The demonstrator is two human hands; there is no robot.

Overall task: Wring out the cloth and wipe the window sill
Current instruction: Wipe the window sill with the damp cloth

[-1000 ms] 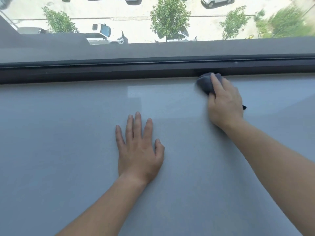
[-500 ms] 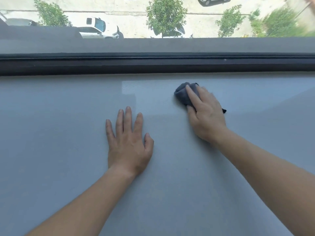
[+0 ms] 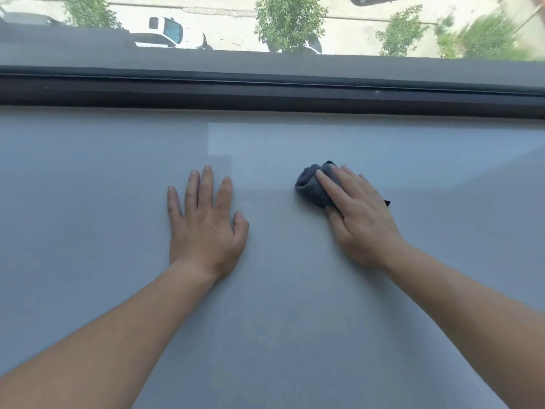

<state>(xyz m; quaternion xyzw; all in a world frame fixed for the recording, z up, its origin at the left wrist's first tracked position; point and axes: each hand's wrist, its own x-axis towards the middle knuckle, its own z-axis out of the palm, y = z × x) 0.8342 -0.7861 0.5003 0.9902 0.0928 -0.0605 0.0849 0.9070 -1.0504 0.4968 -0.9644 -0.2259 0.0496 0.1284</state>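
Observation:
A bunched dark grey cloth lies on the wide pale grey window sill, right of centre. My right hand presses flat on top of it, fingers stretched over the cloth, covering most of it; a small dark corner sticks out at the hand's right side. My left hand rests palm down on the bare sill to the left of the cloth, fingers spread, holding nothing. Both forearms reach in from the bottom of the view.
A dark window frame rail runs across the far edge of the sill. Beyond the glass, far below, are a street with a white car and trees.
My right hand has dragged the cloth from the far edge by the frame back toward me and leftward across the sill. My left hand stays planted flat.

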